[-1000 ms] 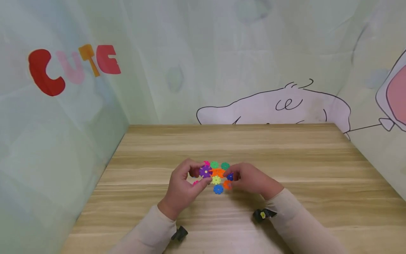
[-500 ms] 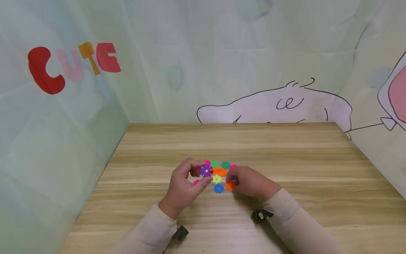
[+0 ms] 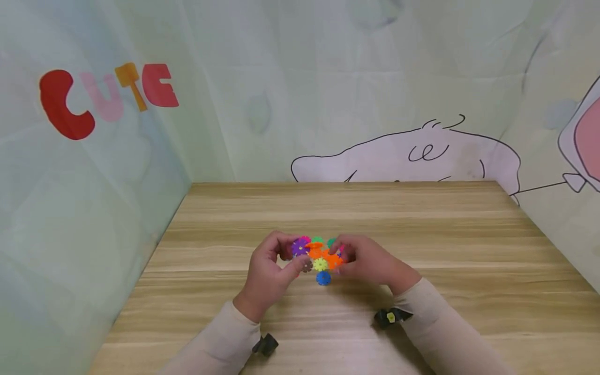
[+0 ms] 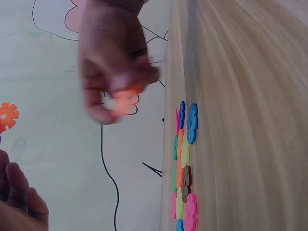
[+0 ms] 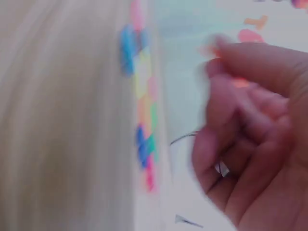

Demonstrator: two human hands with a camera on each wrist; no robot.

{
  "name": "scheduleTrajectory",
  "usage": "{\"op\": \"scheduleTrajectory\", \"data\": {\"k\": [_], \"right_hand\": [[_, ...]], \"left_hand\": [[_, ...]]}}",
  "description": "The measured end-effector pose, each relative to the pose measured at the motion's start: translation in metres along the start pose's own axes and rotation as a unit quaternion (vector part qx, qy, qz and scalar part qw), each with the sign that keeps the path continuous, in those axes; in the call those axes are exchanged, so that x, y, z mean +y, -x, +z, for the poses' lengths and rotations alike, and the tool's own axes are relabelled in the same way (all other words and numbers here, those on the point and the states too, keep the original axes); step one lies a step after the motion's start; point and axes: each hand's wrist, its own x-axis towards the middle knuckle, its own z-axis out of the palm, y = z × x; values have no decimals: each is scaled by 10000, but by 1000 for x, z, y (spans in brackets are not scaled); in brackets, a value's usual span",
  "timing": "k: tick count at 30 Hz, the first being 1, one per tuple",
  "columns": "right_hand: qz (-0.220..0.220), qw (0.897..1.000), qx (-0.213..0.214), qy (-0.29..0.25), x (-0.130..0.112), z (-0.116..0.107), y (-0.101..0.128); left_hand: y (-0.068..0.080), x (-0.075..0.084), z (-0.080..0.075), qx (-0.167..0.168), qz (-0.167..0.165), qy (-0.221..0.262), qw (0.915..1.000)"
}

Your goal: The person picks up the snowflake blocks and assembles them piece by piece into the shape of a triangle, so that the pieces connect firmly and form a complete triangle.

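Note:
Small flower-shaped plastic discs (image 3: 321,265) in several colours lie in a cluster on the wooden table (image 3: 422,234). My left hand (image 3: 292,255) pinches a purple disc (image 3: 299,247) with an orange disc (image 4: 7,115) joined to it, just above the cluster. My right hand (image 3: 338,255) pinches another orange disc (image 3: 334,260) and holds it close against the left hand's pieces. In the left wrist view the right hand (image 4: 115,72) is blurred with its orange disc (image 4: 122,101) between the fingertips. The right wrist view is blurred; the discs (image 5: 142,106) lie flat on the table there.
A yellow disc and a blue disc (image 3: 323,278) lie nearest the front of the cluster, green ones (image 3: 317,240) behind. Cloth walls with cartoon prints (image 3: 108,94) close in the table on the left, back and right. Bare wood surrounds the cluster.
My right hand dipped to the table, took up an orange disc and raised it leftward to the left hand's pieces. The left hand rose slightly.

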Motion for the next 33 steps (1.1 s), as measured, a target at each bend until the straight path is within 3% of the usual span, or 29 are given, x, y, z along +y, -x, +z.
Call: {"op": "scheduleTrajectory", "data": {"k": [4,8,20,33], "right_hand": [[-315,9864,425,-1558,-14,-7,5],[-423,9706,488,-2317,-24,-9,11],[-689,9585,359,-2742,-30,-6,15],[-960,9610,292,-2576,-31,-2,15]], "left_hand": [[1,1,0,24,-132,-1,9999],[0,1,1,3,-221,-27,9998],[1,2,1,-50,-291,-149,9995],[2,3,2,-276,-174,248,9992]]}}
